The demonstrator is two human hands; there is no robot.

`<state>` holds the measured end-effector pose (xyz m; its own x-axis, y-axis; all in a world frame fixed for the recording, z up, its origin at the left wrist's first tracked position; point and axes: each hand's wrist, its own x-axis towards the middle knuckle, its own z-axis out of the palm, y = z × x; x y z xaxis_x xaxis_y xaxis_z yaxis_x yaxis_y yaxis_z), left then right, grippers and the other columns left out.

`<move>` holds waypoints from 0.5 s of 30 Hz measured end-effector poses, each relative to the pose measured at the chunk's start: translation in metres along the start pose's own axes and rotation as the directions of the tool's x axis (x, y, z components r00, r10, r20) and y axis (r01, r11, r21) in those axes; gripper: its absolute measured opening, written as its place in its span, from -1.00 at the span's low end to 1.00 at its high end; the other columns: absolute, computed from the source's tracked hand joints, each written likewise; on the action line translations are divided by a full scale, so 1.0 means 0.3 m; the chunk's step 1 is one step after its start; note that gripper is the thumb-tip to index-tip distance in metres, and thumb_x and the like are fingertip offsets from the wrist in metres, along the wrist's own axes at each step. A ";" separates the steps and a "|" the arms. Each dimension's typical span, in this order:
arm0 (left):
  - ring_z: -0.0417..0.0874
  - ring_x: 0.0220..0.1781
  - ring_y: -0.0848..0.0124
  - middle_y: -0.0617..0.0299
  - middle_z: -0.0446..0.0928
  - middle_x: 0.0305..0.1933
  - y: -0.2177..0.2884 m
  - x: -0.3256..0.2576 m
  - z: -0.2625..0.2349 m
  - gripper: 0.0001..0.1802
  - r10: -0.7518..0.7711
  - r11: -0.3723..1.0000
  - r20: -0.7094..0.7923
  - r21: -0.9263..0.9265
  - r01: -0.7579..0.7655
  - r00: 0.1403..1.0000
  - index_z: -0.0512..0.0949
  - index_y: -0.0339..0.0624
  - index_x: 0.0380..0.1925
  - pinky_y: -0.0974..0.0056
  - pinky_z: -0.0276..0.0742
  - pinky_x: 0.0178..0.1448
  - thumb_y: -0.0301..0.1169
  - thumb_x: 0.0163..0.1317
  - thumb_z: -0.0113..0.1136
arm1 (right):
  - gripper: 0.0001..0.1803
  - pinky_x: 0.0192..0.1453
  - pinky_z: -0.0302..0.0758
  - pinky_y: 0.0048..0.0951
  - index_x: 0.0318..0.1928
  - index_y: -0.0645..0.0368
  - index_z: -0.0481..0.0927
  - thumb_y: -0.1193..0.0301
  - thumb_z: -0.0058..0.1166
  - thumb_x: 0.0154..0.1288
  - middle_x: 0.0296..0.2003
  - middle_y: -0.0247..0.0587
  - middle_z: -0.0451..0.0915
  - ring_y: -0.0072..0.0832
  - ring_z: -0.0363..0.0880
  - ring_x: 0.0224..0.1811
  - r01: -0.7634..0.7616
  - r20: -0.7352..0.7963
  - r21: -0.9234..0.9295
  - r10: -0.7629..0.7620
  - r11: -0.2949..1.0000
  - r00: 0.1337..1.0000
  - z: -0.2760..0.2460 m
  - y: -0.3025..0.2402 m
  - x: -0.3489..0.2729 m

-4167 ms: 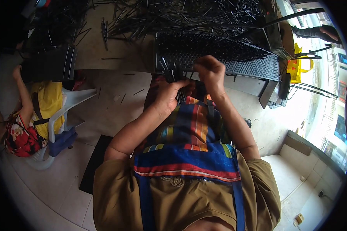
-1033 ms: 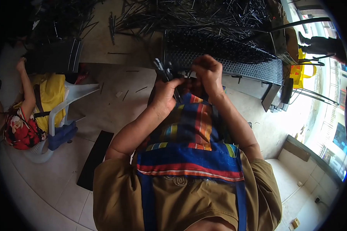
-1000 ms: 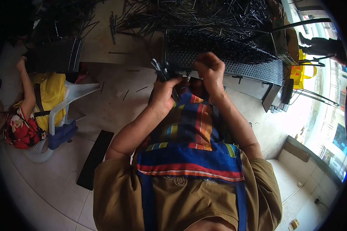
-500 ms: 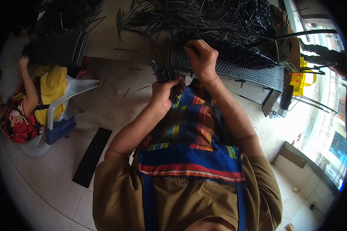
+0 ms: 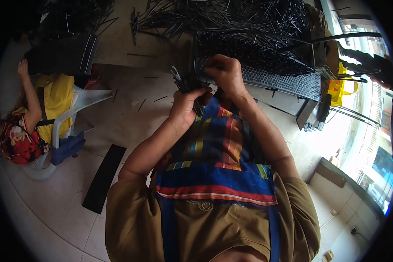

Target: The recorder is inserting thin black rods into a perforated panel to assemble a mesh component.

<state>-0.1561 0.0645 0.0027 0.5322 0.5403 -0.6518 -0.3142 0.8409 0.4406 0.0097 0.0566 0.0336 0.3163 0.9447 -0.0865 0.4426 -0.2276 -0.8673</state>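
Left hand (image 5: 184,107) closed in a fist round a bundle of thin black rods (image 5: 185,83), ends fanning up and away from the body, slightly leftward. Right hand (image 5: 225,74) just beside, a little farther out, fingers curled and pinched together on the near edge of the perforated black rack (image 5: 288,81); whether pinching a single rod there, cannot tell, fingertips hidden behind the knuckles. Bundle's long axis roughly away from the chest, pointing toward the rack; right hand clearly nearer the rack, touching or nearly touching its near left corner, left hand short of it and to its left. Rack long axis running left to right, dipping toward the right, its top bristling with upright black rods (image 5: 249,54) set in its holes, densely filled across the middle. Beyond the rack, a loose heap of black rods (image 5: 222,17) spread over the floor, well apart from both hands. Between hands and lap, a striped multicoloured apron (image 5: 218,144) draped over the knees. Nothing between the right hand and the rack's holes but the rods standing there. Left of the hands, a few stray rods on the tiled floor (image 5: 118,118), a flat black strip (image 5: 104,177), a white plastic chair (image 5: 70,118) with another person in yellow seated there, well apart.
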 end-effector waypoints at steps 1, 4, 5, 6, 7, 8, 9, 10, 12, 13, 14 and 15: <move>0.69 -0.36 0.30 0.08 0.65 -0.29 0.000 0.004 -0.001 -0.83 0.004 1.000 -0.026 0.004 -0.004 1.000 0.59 -0.30 -0.21 0.28 0.59 -0.33 -0.59 0.16 0.23 | -0.85 -0.32 0.53 -0.50 -0.29 0.25 0.64 0.51 0.25 0.09 -0.46 -0.25 0.66 -0.56 0.60 -0.42 -0.066 -0.077 0.177 0.081 0.982 0.994 0.001 -0.002 -0.002; 0.69 -0.35 0.29 0.07 0.66 -0.31 0.010 -0.001 0.004 -0.83 -0.002 1.000 -0.125 0.007 0.003 0.992 0.60 -0.31 -0.23 0.27 0.60 -0.33 -0.58 0.15 0.25 | -0.89 -0.32 0.48 -0.62 -0.31 0.29 0.63 0.58 0.26 0.11 -0.49 -0.39 0.63 -0.73 0.51 -0.43 0.011 -0.286 0.233 0.058 0.972 0.956 -0.010 -0.014 0.015; 0.69 -0.35 0.29 0.07 0.66 -0.31 0.006 -0.001 -0.005 -0.83 0.000 1.000 -0.127 0.006 0.001 0.992 0.60 -0.31 -0.23 0.27 0.60 -0.33 -0.58 0.15 0.25 | -0.90 -0.32 0.47 -0.65 -0.32 0.28 0.63 0.59 0.26 0.12 -0.49 -0.42 0.62 -0.74 0.50 -0.44 0.120 -0.416 0.092 -0.071 0.989 0.907 -0.017 -0.026 0.027; 0.69 -0.35 0.29 0.07 0.67 -0.31 0.004 -0.001 -0.012 -0.83 0.029 0.999 -0.132 0.035 -0.025 0.991 0.60 -0.31 -0.23 0.28 0.60 -0.33 -0.58 0.14 0.26 | -0.89 -0.34 0.45 -0.65 -0.32 0.27 0.62 0.60 0.28 0.12 -0.51 -0.41 0.61 -0.78 0.47 -0.43 0.158 -0.464 0.071 -0.108 0.985 0.879 -0.019 -0.047 0.039; 0.70 -0.34 0.29 0.07 0.67 -0.32 0.002 -0.002 -0.017 -0.84 0.059 0.997 -0.137 0.064 -0.051 0.989 0.61 -0.31 -0.24 0.28 0.60 -0.33 -0.57 0.14 0.26 | -0.89 -0.34 0.45 -0.65 -0.32 0.27 0.62 0.60 0.28 0.12 -0.51 -0.41 0.61 -0.78 0.47 -0.43 0.161 -0.464 0.071 -0.110 0.984 0.879 -0.016 -0.044 0.050; 0.70 -0.34 0.29 0.07 0.67 -0.32 -0.003 -0.002 -0.015 -0.84 0.061 0.997 -0.137 0.064 -0.053 0.989 0.61 -0.31 -0.24 0.28 0.60 -0.33 -0.57 0.14 0.26 | -0.89 -0.35 0.46 -0.62 -0.32 0.26 0.62 0.58 0.28 0.12 -0.51 -0.35 0.62 -0.73 0.51 -0.46 0.195 -0.465 -0.020 -0.182 0.981 0.866 -0.013 -0.037 0.065; 0.69 -0.38 0.31 0.09 0.68 -0.33 -0.003 -0.006 -0.003 -0.86 0.057 0.998 -0.149 0.045 -0.051 0.987 0.62 -0.31 -0.27 0.29 0.58 -0.36 -0.60 0.14 0.23 | -0.90 -0.36 0.48 -0.59 -0.32 0.24 0.62 0.57 0.28 0.12 -0.50 -0.30 0.63 -0.67 0.55 -0.48 0.228 -0.460 -0.112 -0.254 0.967 0.851 -0.009 -0.033 0.075; 0.69 -0.41 0.33 0.10 0.68 -0.34 -0.002 -0.008 0.005 -0.87 0.052 0.998 -0.160 0.026 -0.049 0.986 0.62 -0.31 -0.30 0.31 0.55 -0.38 -0.62 0.13 0.19 | -0.90 -0.36 0.48 -0.59 -0.32 0.24 0.62 0.57 0.28 0.12 -0.50 -0.30 0.63 -0.67 0.55 -0.48 0.229 -0.460 -0.111 -0.255 0.967 0.851 -0.003 -0.033 0.080; 0.69 -0.42 0.32 0.10 0.68 -0.35 0.000 -0.005 -0.002 -0.88 0.049 0.998 -0.136 0.040 -0.044 0.989 0.62 -0.32 -0.30 0.31 0.55 -0.38 -0.61 0.14 0.19 | -0.89 -0.38 0.52 -0.48 -0.31 0.21 0.63 0.54 0.27 0.12 -0.45 -0.17 0.63 -0.40 0.64 -0.50 0.340 -0.371 -0.356 -0.466 0.870 0.804 0.008 -0.041 0.084; 0.69 -0.42 0.32 0.09 0.68 -0.37 -0.001 -0.004 -0.006 -0.89 0.043 0.998 -0.113 0.053 -0.037 0.993 0.62 -0.33 -0.30 0.31 0.55 -0.38 -0.61 0.15 0.18 | -0.89 -0.38 0.52 -0.48 -0.31 0.21 0.63 0.54 0.27 0.12 -0.45 -0.17 0.63 -0.40 0.64 -0.50 0.340 -0.370 -0.356 -0.466 0.870 0.804 0.012 -0.051 0.085; 0.69 -0.42 0.32 0.09 0.68 -0.37 -0.004 -0.004 -0.007 -0.89 0.043 0.998 -0.114 0.052 -0.037 0.993 0.62 -0.33 -0.30 0.31 0.55 -0.38 -0.61 0.15 0.18 | -0.90 -0.39 0.52 -0.43 -0.32 0.18 0.64 0.52 0.27 0.11 -0.43 -0.16 0.63 -0.29 0.63 -0.48 0.350 -0.324 -0.392 -0.484 0.851 0.813 0.014 -0.065 0.087; 0.69 -0.42 0.32 0.08 0.68 -0.37 -0.003 -0.003 -0.006 -0.89 0.018 1.000 -0.114 0.022 -0.016 0.993 0.62 -0.35 -0.31 0.31 0.55 -0.38 -0.60 0.15 0.18 | -0.90 -0.41 0.53 -0.37 -0.32 0.16 0.65 0.50 0.26 0.11 -0.40 -0.14 0.62 -0.17 0.63 -0.46 0.360 -0.280 -0.428 -0.500 0.829 0.820 0.012 -0.077 0.089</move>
<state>-0.1577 0.0633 0.0017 0.4334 0.5556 -0.7096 -0.3049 0.8313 0.4647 0.0048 0.0879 0.0495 0.2725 0.8221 0.4999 0.8399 0.0502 -0.5404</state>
